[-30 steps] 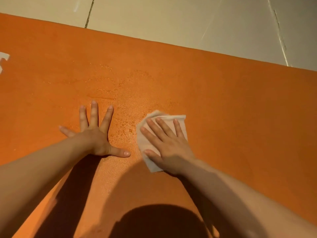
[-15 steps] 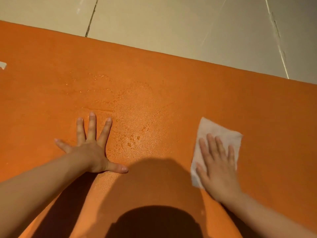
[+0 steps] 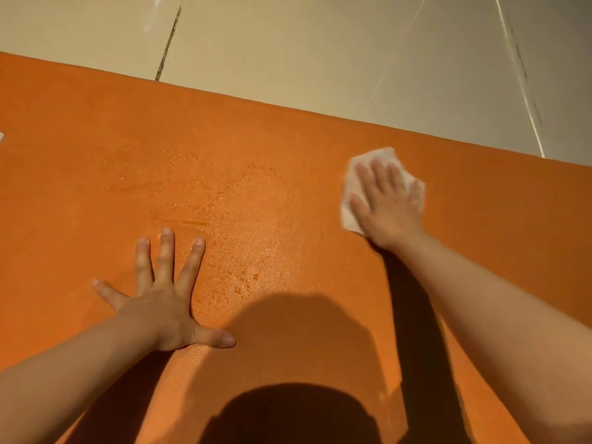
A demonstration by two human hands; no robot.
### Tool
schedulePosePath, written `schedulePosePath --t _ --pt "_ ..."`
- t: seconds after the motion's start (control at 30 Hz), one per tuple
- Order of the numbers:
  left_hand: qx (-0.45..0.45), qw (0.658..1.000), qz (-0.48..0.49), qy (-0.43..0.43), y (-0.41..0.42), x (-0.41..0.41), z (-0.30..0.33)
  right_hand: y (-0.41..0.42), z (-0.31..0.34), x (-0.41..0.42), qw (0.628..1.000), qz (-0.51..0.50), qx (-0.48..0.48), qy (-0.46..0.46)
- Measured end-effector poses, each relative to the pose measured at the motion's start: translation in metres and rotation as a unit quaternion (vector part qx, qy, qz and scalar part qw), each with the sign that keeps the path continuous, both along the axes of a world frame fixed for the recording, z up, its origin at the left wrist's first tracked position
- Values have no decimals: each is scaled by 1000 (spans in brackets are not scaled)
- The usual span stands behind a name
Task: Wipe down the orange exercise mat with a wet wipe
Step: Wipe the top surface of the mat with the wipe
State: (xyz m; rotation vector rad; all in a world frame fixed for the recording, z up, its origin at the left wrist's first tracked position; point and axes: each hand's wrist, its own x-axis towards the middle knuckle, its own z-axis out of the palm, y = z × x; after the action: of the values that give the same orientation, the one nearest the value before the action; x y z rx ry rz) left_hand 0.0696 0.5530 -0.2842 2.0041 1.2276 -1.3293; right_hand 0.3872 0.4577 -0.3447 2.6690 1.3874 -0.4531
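Two hands flat on orange mat (image 3: 96, 187), right hand (image 3: 389, 206) pressing wipe (image 3: 352, 177), tiled floor (image 3: 288, 43) beyond

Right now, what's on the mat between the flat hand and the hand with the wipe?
Only bare orange mat with wet droplets, in the head view. The left hand and right hand are apart.

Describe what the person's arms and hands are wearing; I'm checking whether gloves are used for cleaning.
Nothing shows: the left hand and right hand are bare, with no gloves, rings or watch visible. Both forearms are bare, no sleeves in view. The fingers have short, unpainted nails.
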Motion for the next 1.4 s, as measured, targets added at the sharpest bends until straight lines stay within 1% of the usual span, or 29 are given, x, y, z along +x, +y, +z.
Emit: schedulePosePath --t 0.07,0.13,0.2,0.23,0.3,0.37,0.47,0.57,0.6,0.63,0.67,0.73,0.8,0.87,0.93,0.97,1.0,1.03,1.13,1.2,1.23,1.3,1.33,1.4 --pt "-7 1000 -1 5 1 1 0 -31 2 26 993 -114 17 -9" --pt "-11 1000 -4 13 2 0 0 -48 2 32 978 -204 38 -10" --pt "-11 1000 -8 17 2 0 0 -36 2 27 964 -263 46 8" --pt "-10 1000 -11 19 3 -1 -1 -22 2 22 962 -267 48 15" --pt "-12 1000 -12 20 3 -1 -2 16 -3 5 976 -214 47 20" --pt "-13 1000 -12 22 3 0 -2 59 -7 -22 990 -127 54 23" --pt "-14 999 -20 33 2 1 -3 112 -7 -62 997 -1 65 35" --pt "-17 998 -26 48 2 3 0 129 -4 -45 994 87 50 46" --pt "-18 998 -25 51 3 4 1 124 -3 -27 993 98 46 41" --pt "-20 998 -24 51 4 4 2 115 -2 -8 995 87 45 34" --pt "-23 998 -22 50 4 4 3 101 -1 13 997 56 44 26" --pt "-28 998 -22 46 4 4 5 62 3 56 999 -47 23 9" --pt "-30 998 -22 46 4 5 7 15 9 87 987 -158 -5 2" --pt "-32 998 -21 49 4 6 8 -14 9 96 968 -250 -5 11" --pt "-30 998 -21 50 4 6 9 -9 5 84 949 -315 10 14" --pt "-29 998 -21 51 4 7 10 4 3 72 945 -325 14 14" --pt "-28 998 -22 51 5 7 10 20 0 59 951 -309 18 13" --pt "-28 998 -23 52 5 8 10 39 -2 42 963 -269 26 10" --pt "-25 998 -27 55 4 11 11 87 -7 -27 995 -86 53 21" --pt "-23 998 -29 53 4 11 12 102 -5 -72 997 25 60 36" --pt "-21 998 -30 53 4 12 12 104 -4 -84 995 64 59 44" --pt "-19 998 -30 57 4 11 13 100 -2 -79 991 110 56 51" --pt "-19 998 -29 60 4 11 13 93 -3 -67 991 112 58 48" --pt "-18 998 -29 60 4 10 12 68 -5 -30 996 56 64 32"
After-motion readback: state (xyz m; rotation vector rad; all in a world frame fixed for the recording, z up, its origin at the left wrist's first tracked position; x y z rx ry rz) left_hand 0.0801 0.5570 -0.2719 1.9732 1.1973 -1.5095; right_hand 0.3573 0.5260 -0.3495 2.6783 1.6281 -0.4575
